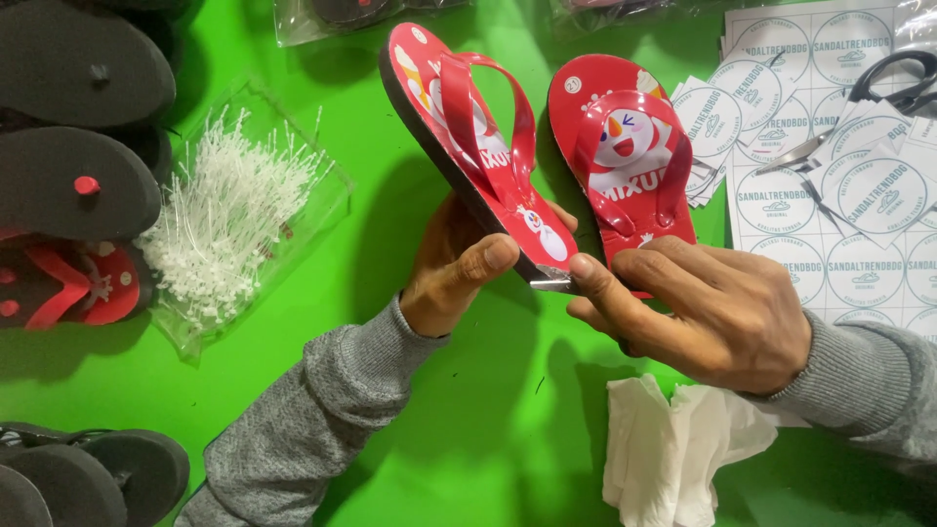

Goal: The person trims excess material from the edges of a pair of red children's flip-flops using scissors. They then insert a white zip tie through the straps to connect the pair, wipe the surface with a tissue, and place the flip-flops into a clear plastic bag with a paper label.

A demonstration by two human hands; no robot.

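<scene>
Head view: nearest, a white cloth [673, 449] lies on the green surface [468, 429]. Above it the left hand [454, 268] pinches the heel of a red sandal [468, 146], tilted on edge; the right hand [703, 307] grips its twin [620, 146] just beside. Neither yet shows a round sticker; sticker sheets [839, 224] and scissors [869, 98] lie at the far right edge.

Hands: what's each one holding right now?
Left hand: closed on one red sandal.
Right hand: closed on the other red sandal.
</scene>
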